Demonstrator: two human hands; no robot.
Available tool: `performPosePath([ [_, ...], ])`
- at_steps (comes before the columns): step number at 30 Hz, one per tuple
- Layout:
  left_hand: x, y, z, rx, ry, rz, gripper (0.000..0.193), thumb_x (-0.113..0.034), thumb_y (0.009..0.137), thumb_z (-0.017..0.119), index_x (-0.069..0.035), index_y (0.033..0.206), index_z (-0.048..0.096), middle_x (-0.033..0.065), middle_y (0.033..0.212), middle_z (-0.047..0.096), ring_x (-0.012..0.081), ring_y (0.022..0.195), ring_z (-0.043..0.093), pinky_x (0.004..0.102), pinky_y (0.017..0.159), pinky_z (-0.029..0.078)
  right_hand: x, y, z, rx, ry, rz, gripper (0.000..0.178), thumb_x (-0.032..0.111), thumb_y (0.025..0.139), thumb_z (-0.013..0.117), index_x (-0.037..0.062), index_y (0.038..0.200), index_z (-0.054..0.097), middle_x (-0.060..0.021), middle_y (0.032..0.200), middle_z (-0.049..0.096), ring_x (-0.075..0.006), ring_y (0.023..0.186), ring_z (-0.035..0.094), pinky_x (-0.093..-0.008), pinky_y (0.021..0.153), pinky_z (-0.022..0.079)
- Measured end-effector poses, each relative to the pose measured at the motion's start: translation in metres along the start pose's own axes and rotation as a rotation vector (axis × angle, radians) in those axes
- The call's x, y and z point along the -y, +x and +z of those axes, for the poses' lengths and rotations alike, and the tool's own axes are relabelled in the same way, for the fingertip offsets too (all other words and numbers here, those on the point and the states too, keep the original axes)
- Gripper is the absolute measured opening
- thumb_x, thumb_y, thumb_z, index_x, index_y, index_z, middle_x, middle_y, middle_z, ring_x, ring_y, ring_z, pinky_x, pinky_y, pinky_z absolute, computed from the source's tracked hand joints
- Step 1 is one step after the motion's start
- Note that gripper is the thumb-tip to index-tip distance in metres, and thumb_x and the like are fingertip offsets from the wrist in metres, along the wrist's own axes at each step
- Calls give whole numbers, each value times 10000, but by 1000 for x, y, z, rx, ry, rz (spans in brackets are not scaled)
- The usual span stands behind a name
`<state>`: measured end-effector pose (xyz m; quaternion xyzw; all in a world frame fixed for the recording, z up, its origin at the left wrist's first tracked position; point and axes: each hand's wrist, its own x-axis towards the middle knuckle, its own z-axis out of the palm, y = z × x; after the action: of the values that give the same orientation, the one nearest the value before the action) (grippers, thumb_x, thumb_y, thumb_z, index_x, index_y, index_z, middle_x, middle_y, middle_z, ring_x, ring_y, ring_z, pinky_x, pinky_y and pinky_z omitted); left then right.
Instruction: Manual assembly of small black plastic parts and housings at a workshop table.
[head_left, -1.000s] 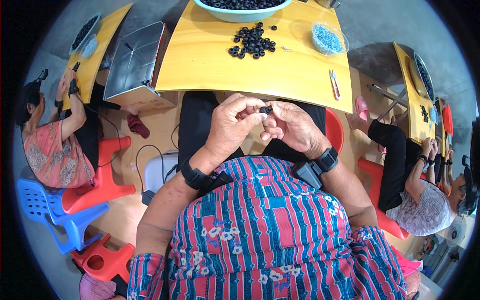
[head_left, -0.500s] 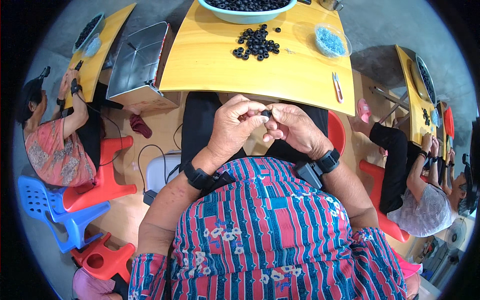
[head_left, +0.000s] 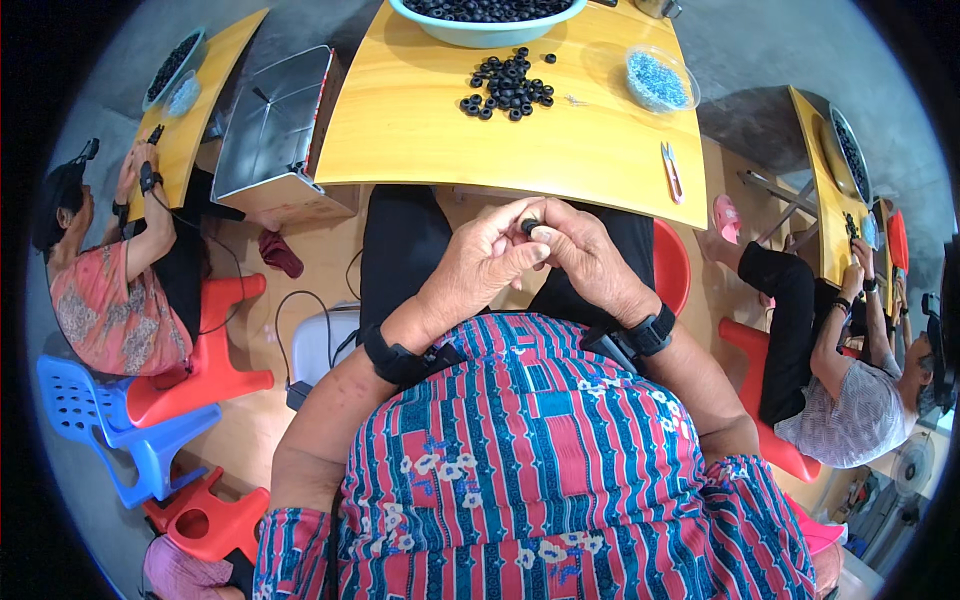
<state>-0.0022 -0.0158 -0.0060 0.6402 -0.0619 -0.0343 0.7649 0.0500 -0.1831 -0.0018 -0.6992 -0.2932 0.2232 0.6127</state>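
Head camera, looking down: at far left a seated co-worker (head_left: 110,290) on a red plastic chair (head_left: 205,360) works at another yellow bench (head_left: 205,100), with a blue chair (head_left: 110,420) behind and a metal-lined box (head_left: 270,125) beside my own yellow bench (head_left: 420,130). My left hand (head_left: 480,265) meets my right hand (head_left: 585,260) above my lap, just short of the bench edge; both grips are pressed together, pinching one small black ring (head_left: 528,227) between the fingertips. Ahead lies a loose pile of black rings (head_left: 507,85), near a pale green basin (head_left: 487,20) full of more. Farther right stand a clear dish of blue beads (head_left: 658,82) and small snips (head_left: 672,170). At far right another seated person (head_left: 850,390) works at a third bench (head_left: 822,200).
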Motion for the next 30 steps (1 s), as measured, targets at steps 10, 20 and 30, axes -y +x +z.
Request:
performPosePath([
  [10, -13, 4, -1, 108, 122, -113, 444, -239, 932, 586, 2, 1295, 505, 13, 893, 587, 40, 660, 501, 192, 585, 445, 8, -2, 0, -53, -198, -60, 225, 182, 927, 500, 19, 1079, 534, -162, 949, 589, -302, 842, 595, -352, 748, 480],
  [20, -8, 0, -1, 95, 47, -133, 457, -221, 929, 600, -2, 1314, 492, 17, 1033, 611, 34, 778, 533, 183, 619, 460, 13, -3, 2, -41, -257, -84, 238, 197, 925, 487, 12, 1066, 536, -165, 976, 585, -326, 906, 583, -371, 814, 463],
  [30, -5, 0, 2, 28, 68, -75, 350, -185, 942, 567, 12, 1232, 551, -19, 836, 573, 22, 655, 495, 171, 571, 439, 8, 0, 5, -54, -179, -80, 214, 198, 960, 468, 11, 1041, 535, -112, 882, 583, -198, 764, 586, -308, 701, 488],
])
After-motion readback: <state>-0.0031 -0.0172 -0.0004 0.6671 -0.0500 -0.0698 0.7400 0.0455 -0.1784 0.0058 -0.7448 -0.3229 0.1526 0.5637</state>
